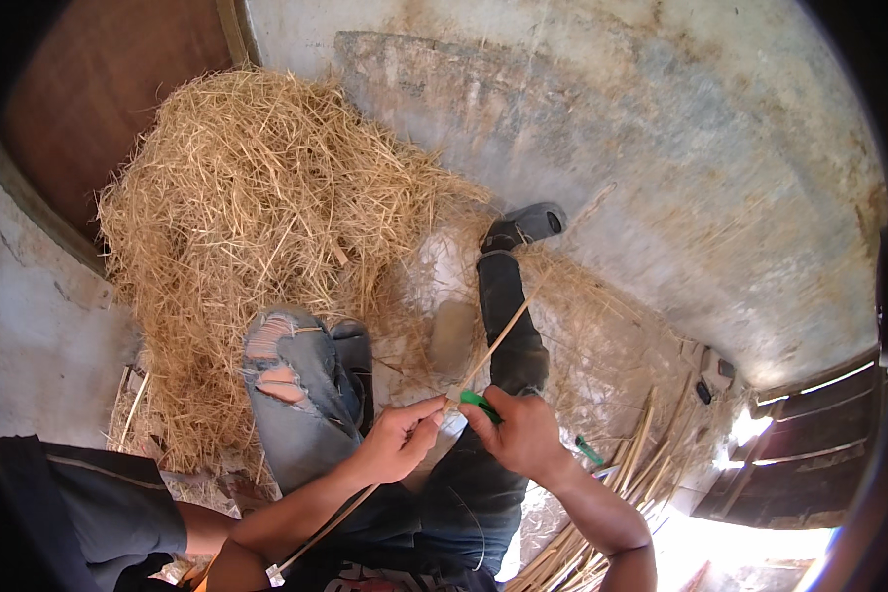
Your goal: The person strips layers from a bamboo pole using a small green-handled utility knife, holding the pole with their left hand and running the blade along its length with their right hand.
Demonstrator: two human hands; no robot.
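Observation:
My left hand is closed, thumb and fingers pinching a long thin cane strip. The strip slants from beside my left forearm, through the pinch, up past the shoe to the wall. Beside it, my right hand is wrapped round a small green-handled tool, whose tip lies against or very near the strip. The tool's blade or working end is too small to make out. Both hands are close together above my lap.
A big straw heap fills the left, against a brown panel. Loose cane strips lie at the lower right near a green object. A brick-like block lies between the legs. Another person's dark-clothed leg is at left.

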